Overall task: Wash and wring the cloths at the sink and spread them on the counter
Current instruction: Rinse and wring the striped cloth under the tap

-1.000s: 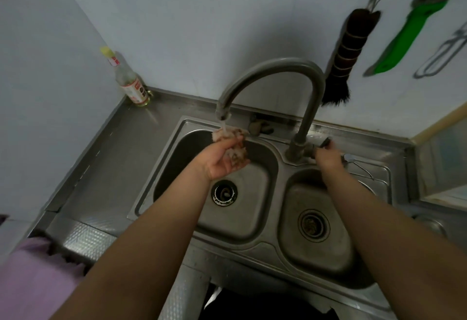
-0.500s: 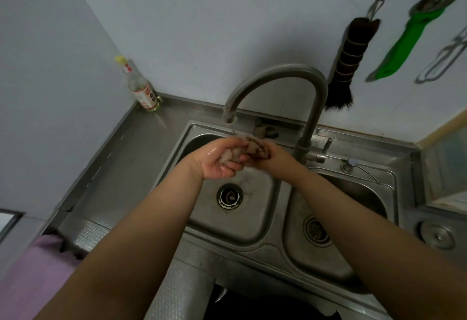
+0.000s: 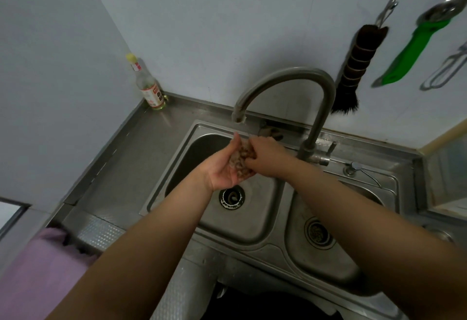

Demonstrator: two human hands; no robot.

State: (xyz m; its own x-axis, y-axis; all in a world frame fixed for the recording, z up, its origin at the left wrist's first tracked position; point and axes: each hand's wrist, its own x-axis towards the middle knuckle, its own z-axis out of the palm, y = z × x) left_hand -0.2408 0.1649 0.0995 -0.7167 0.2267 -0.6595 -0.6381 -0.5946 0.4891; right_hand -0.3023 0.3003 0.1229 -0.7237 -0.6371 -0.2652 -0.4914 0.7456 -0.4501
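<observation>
We held the cloth [image 3: 241,162] bunched between both hands over the left basin [image 3: 255,216], right under the tap [image 3: 285,85] spout. Our left hand [image 3: 223,168] cupped it from below with fingers nearly straight; our right hand [image 3: 265,157] pressed in from three o'clock, fingers curled onto the wad. The drain [image 3: 231,197] sat at six o'clock of the cloth. A bottle [image 3: 149,87] stood at ten o'clock on the counter [image 3: 131,165]; a brush [image 3: 353,67] hung at one o'clock.
</observation>
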